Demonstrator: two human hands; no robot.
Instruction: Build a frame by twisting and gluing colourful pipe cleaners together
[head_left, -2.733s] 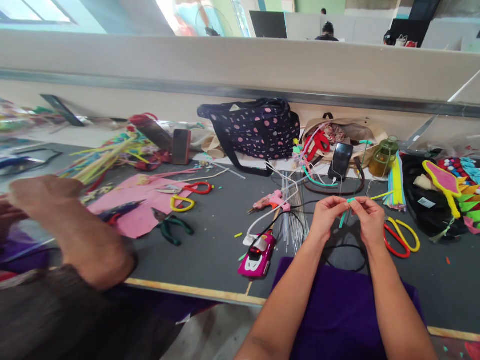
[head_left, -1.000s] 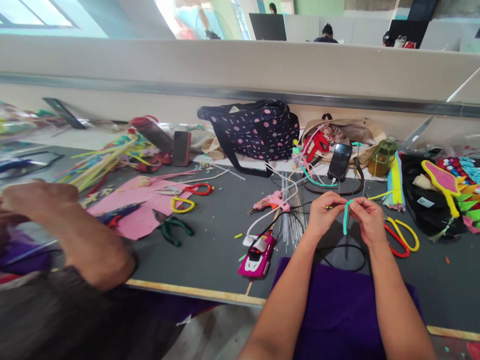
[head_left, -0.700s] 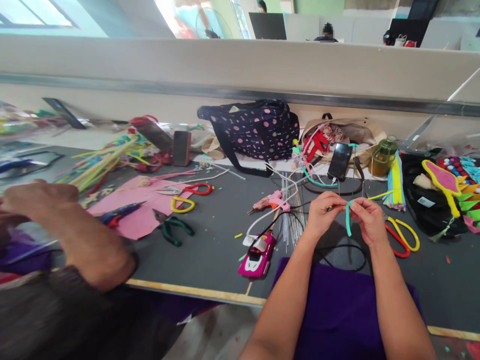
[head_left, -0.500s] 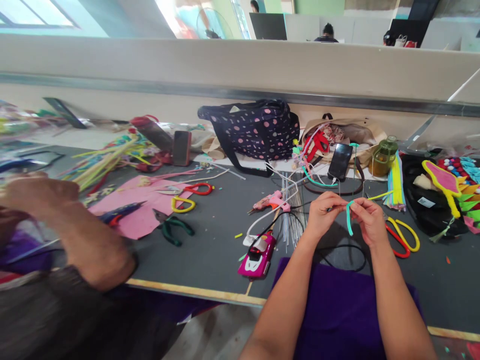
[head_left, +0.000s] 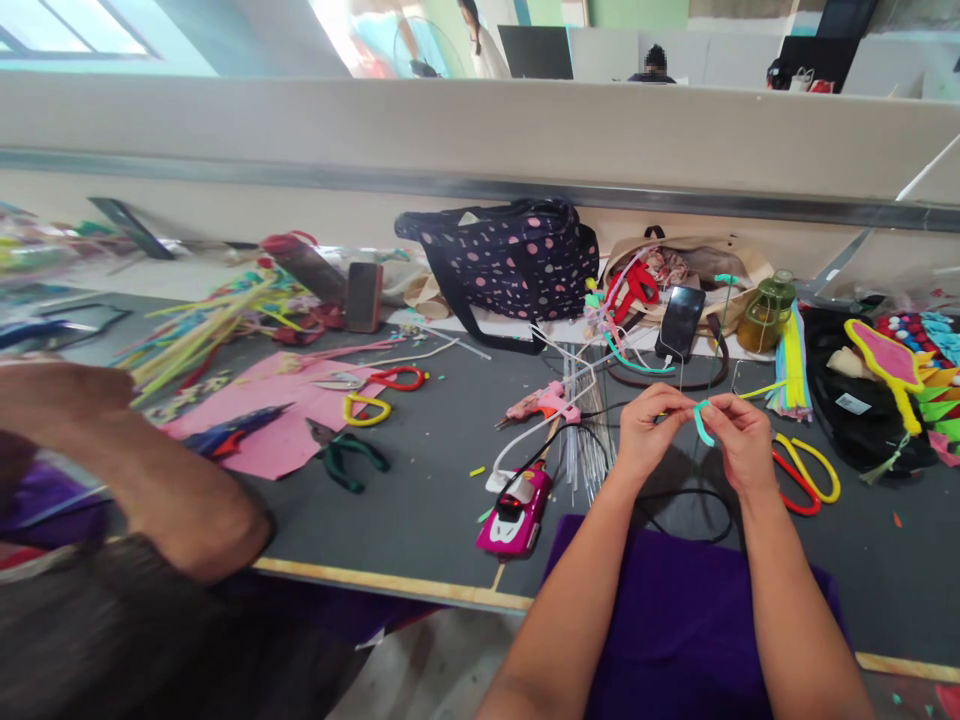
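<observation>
Over the dark table, my left hand [head_left: 654, 428] and my right hand [head_left: 738, 438] meet fingertip to fingertip, both pinched closed. A short teal pipe cleaner [head_left: 703, 426] is caught between them, its free end curving down. From the same spot a thin dark stem with a teal tip [head_left: 724, 279] rises away from me. Exactly how the pieces join is hidden by my fingers. To the right of my right hand lie scissors [head_left: 810, 475] with red and yellow handles. Beyond my fingers a phone [head_left: 680, 322] leans upright.
Left of my arms are a pink glue gun [head_left: 544, 402], a magenta power strip [head_left: 516, 512] and silver wires [head_left: 589, 450]. A patterned bag [head_left: 517, 265] and green jar [head_left: 766, 312] stand behind. At far left a co-worker's forearm [head_left: 180, 490] rests near pliers [head_left: 349, 455] and pink paper [head_left: 277, 445].
The teal pipe cleaner's free end has curled from straight down toward the right. The teal-tipped stem has swung up and right. The co-worker's hand shifted, and a person appeared in the background.
</observation>
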